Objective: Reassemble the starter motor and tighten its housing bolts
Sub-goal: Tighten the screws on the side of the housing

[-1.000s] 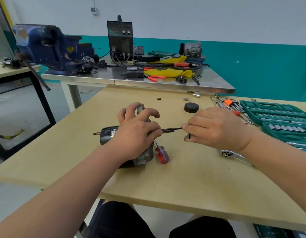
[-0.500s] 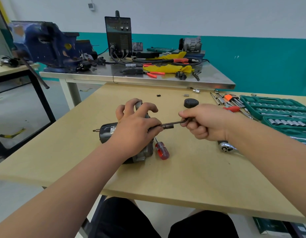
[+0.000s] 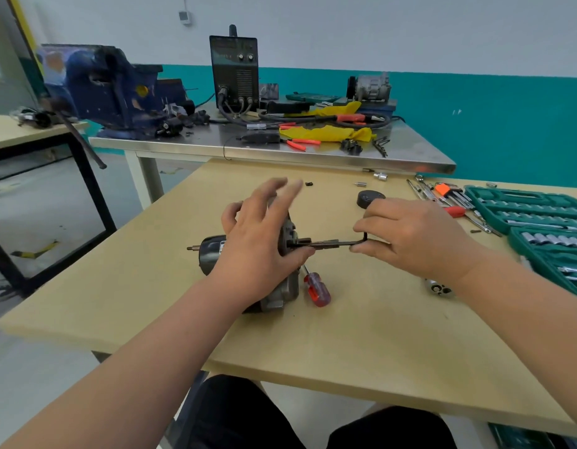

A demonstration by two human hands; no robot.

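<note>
The starter motor [image 3: 248, 264] looks heavy and rigid; left hand [image 3: 261, 241] steadies it, fingers spread, while right hand [image 3: 407, 238] pinches the hex key [image 3: 342, 243].

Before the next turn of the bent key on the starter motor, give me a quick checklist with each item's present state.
1. Key seated in bolt: the bent key runs level into the starter motor end; tip hidden. Cannot tell.
2. Right hand grips the key at its bend: ok.
3. Left hand steadying the motor: palm rests on it, but fingers are lifted and spread. Not ok.
4. Motor lies flat on the table: ok.
5. Swing room: the red screwdriver lies just under the key. Not ok.
</note>
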